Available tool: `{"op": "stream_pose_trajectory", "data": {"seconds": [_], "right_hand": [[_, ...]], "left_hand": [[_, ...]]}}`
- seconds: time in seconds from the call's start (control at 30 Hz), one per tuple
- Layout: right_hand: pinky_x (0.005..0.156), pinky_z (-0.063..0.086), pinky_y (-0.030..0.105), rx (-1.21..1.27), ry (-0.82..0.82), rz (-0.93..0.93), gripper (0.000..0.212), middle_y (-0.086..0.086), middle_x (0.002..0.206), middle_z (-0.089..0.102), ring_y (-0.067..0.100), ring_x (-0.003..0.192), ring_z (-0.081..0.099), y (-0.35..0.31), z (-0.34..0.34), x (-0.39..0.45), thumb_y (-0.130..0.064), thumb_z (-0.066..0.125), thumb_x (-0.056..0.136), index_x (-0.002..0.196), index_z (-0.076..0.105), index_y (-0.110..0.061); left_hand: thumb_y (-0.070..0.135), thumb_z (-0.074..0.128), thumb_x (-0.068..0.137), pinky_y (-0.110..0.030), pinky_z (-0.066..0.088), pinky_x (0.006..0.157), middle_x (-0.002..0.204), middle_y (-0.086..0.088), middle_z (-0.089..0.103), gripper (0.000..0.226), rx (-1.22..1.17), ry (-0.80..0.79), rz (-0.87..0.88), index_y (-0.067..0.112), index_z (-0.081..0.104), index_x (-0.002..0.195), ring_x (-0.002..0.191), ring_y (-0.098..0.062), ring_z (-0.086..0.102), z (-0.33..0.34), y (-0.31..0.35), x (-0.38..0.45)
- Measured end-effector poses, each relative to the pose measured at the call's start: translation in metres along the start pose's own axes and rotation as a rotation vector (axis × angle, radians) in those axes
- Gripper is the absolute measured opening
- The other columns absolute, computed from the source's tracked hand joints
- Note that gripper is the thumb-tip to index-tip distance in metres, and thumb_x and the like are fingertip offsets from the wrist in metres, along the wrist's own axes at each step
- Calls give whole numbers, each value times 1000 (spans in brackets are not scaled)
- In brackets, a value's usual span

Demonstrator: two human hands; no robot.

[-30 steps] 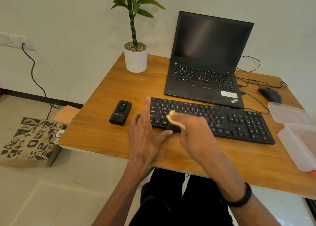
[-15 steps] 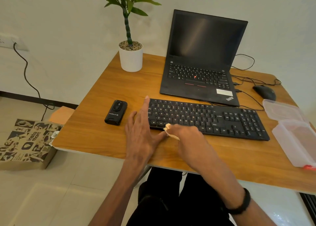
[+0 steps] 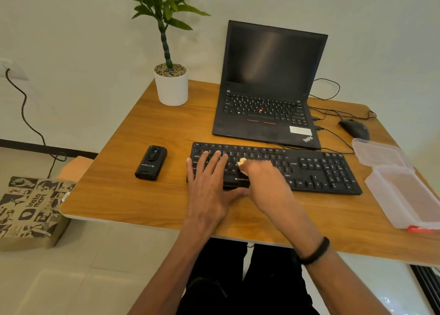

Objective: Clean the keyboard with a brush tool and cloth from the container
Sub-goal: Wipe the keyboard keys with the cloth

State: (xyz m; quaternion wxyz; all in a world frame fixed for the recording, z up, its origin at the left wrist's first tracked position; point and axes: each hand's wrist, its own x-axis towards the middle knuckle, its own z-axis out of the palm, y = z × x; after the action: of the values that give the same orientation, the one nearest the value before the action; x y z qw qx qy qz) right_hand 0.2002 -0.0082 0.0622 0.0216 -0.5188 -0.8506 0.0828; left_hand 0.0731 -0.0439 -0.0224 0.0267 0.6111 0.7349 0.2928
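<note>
While our left hand [image 3: 209, 186] lies flat with its fingers spread on the left end of the keyboard [image 3: 309, 169], our right hand [image 3: 264, 178] pinches a small pale cloth [image 3: 241, 162] and holds it on the keys near the middle. Only a little bit of the cloth peeks out past our fingers. It looks cream and crumpled.

We see that the keyboard is long, black and flat, with white letters on its keys and a small white name on its front edge. It lies across the wooden table [image 3: 147, 202], just in front of the open black laptop [image 3: 269, 85], whose screen is dark.

We see a clear plastic box [image 3: 404, 195] at the right edge of the table, with its lid [image 3: 378, 152] open beside it. A black mouse [image 3: 354, 128] sits behind the box. A small black gadget [image 3: 151, 162] lies left of the keyboard, and a green plant in a white pot [image 3: 171, 88] stands at the back. We wear a black band [image 3: 314, 252] on our right wrist.
</note>
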Motion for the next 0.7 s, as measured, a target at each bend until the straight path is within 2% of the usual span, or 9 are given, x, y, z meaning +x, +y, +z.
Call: {"op": "stream_pose_trajectory", "data": {"seconds": [0.07, 0.17, 0.27, 0.37, 0.57, 0.7], "right_hand": [[90, 59, 40, 11, -53, -1, 36, 8, 116, 67, 28, 106, 68, 4, 2, -18, 1, 65, 94, 126, 64, -17], [95, 56, 41, 55, -158, -9, 51, 6, 124, 65, 28, 112, 64, 15, -2, -34, 5, 58, 92, 129, 66, -29], [101, 53, 40, 135, -83, 47, 52, 7, 132, 61, 27, 115, 61, 25, -16, -19, -2, 66, 90, 133, 66, -30], [98, 54, 44, 93, 72, 120, 52, 16, 132, 60, 36, 114, 62, 31, -27, 14, -1, 65, 90, 137, 64, -24], [96, 55, 47, 37, -14, 114, 47, 19, 131, 60, 40, 117, 62, 27, -14, 24, -3, 65, 92, 136, 63, -16], [94, 58, 40, 44, -20, 101, 44, 12, 125, 65, 29, 111, 66, 23, -5, -9, -5, 66, 94, 135, 60, -18]], "left_hand": [[95, 21, 65, -58, -2, 127, 162, 0, 41, 119, 16, -4, 10, 20, 42, 155, 156, -25, 22, 2, -2, -1], [87, 48, 69, -58, -4, 126, 163, 0, 39, 110, 26, -24, 16, 20, 41, 156, 157, -24, 20, 4, -4, -2], [86, 56, 69, -58, -5, 126, 161, 1, 42, 106, 10, -4, 20, 21, 45, 153, 156, -23, 23, 5, -3, -2], [92, 52, 68, -58, -5, 126, 161, 2, 43, 107, 26, 1, 26, 23, 47, 151, 155, -23, 24, 4, -1, -2], [94, 37, 72, -59, -9, 125, 165, 5, 35, 104, 79, -69, 44, 30, 40, 155, 157, -21, 16, 4, 2, 0], [94, 30, 71, -58, -13, 124, 168, 5, 29, 107, 86, -93, 39, 31, 35, 157, 158, -21, 13, 5, 2, -1]]}}
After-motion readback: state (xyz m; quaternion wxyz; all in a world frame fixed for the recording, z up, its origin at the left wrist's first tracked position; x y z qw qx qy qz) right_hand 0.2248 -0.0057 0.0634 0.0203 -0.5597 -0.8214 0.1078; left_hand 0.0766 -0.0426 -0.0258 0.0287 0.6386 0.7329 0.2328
